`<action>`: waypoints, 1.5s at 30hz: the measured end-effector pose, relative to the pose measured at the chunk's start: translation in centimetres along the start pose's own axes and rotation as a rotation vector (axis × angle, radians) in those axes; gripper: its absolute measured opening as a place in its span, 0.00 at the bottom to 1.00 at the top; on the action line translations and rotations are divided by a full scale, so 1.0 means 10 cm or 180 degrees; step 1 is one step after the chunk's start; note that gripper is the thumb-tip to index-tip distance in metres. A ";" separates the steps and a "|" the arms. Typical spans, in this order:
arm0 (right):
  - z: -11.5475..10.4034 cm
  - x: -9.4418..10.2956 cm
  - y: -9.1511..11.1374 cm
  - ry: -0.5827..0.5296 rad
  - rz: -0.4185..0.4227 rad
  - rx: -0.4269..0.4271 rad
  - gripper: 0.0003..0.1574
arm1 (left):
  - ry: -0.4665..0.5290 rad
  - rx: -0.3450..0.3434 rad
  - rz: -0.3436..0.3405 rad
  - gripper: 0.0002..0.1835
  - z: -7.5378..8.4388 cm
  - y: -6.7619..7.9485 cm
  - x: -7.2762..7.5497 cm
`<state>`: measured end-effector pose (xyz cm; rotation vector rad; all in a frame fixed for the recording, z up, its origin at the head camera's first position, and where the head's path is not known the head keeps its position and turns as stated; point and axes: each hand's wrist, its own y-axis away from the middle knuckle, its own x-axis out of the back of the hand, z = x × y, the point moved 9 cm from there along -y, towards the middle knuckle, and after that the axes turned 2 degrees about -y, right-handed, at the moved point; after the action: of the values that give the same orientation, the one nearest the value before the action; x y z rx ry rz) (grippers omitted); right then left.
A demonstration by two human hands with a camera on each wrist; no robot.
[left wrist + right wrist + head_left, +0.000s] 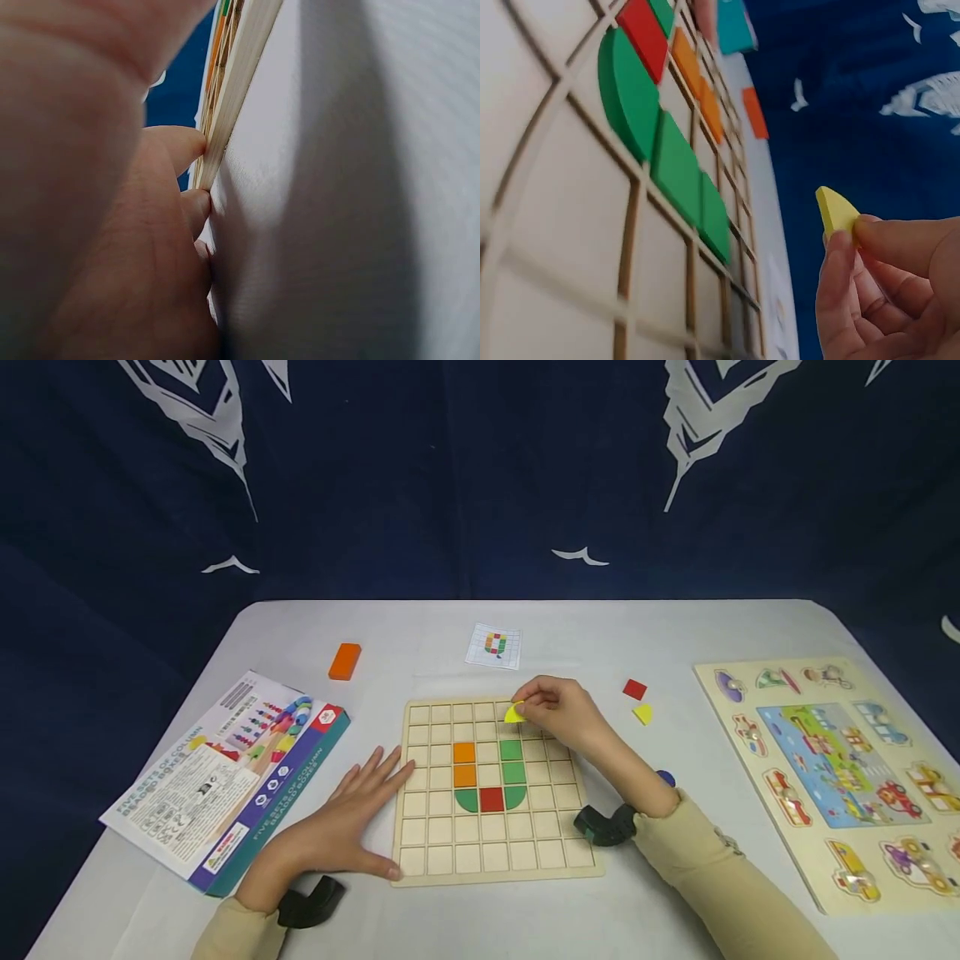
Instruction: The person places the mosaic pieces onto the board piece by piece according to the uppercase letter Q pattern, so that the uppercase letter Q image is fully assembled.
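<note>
Between thumb and fingers my right hand (558, 712) pinches a yellow quarter-circle piece (835, 213), held over the upper part of a wooden grid board (420, 843). On the board lie two orange squares (464, 764), two green squares (513, 762), a red square (491, 799) and two green quarter-circles (467, 800), which form a U shape. My left hand (347, 814) is spread flat on the table, its thumb and fingertips at the board's left edge. In the left wrist view the fingertips (196, 204) touch the side of the board.
A small pattern card (493, 647) lies behind the board. To the right are a red square (634, 689), a yellow quarter-circle (642, 715), a partly hidden blue piece (666, 777) and a picture puzzle (795, 852). On the left, a cardboard box (225, 785) and an orange block (345, 662).
</note>
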<state>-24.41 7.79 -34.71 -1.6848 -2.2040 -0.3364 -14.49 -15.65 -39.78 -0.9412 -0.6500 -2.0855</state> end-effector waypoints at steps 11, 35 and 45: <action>-0.07 -0.51 -0.30 -0.0052 -0.0380 -0.0027 0.03 | -0.0035 0.0005 -0.0019 0.66 -0.01 -0.01 0.01; -0.22 -0.61 -0.33 0.1061 -0.0430 0.0519 0.04 | -0.0069 -0.0007 0.0005 0.67 -0.01 -0.03 0.04; -0.07 0.16 -0.11 0.0757 0.0053 0.0303 0.06 | 0.0028 0.0009 0.0016 0.66 -0.01 -0.01 0.00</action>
<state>-25.71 8.62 -33.42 -1.5270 -2.0003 -0.3990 -14.56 -15.67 -39.84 -0.9306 -0.6450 -2.0826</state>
